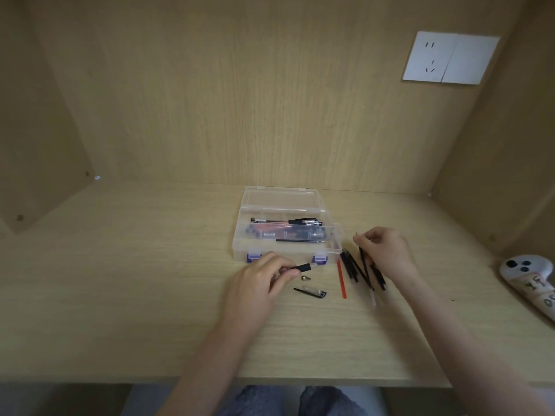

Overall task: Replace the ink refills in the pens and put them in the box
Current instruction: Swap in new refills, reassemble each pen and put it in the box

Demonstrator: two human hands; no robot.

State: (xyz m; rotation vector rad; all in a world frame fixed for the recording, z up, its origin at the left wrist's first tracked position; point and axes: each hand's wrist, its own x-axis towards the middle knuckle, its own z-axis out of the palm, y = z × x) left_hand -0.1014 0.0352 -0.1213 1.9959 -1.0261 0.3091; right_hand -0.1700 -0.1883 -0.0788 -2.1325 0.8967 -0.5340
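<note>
A dismantled pen barrel (302, 268) is held in the curled fingers of the left hand (261, 283), just in front of the box (285, 257). Its metal tip (305, 278) and clipped end piece (310, 292) are laid on the table (120, 280) beside it. A black refill (365, 262) appears to be pinched by the right hand (387, 253) above the loose refills (350, 268), with a red refill (341, 280) alongside. Several pens (294, 232) are already stowed in the open box. The task is judged partly done: this pen is yet to be refilled, reassembled and boxed.
</note>
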